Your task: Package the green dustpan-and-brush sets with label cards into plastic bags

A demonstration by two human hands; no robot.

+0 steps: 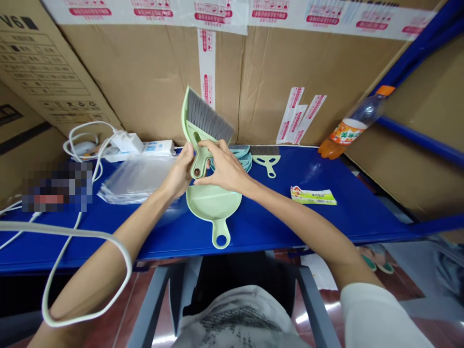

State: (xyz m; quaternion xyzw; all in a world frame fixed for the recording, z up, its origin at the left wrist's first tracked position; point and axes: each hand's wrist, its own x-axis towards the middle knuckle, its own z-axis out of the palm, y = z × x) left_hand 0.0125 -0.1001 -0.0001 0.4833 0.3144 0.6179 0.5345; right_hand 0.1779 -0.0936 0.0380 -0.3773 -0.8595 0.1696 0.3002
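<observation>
Both my hands are closed around a light-green hand brush point(206, 118) with grey bristles, raised above the table and tilted. A green rim behind its bristles looks like a dustpan nested against it. My left hand point(180, 169) grips the handle end from the left. My right hand point(228, 166) holds the handle from the right, thumb and fingers around it. Below them a green dustpan point(213, 203) lies on the blue table, its ring handle toward me. Partly hidden behind my right hand are several light-blue pieces point(246, 159), apparently stacked. Another green brush point(268, 162) lies to their right.
Clear plastic bags point(136, 179) lie left of my hands, near a white power strip point(159, 147) with cables. A colourful card label point(313, 195) lies on the right. An orange drink bottle point(353, 128) leans at the far right. Cardboard boxes point(152, 72) stand behind.
</observation>
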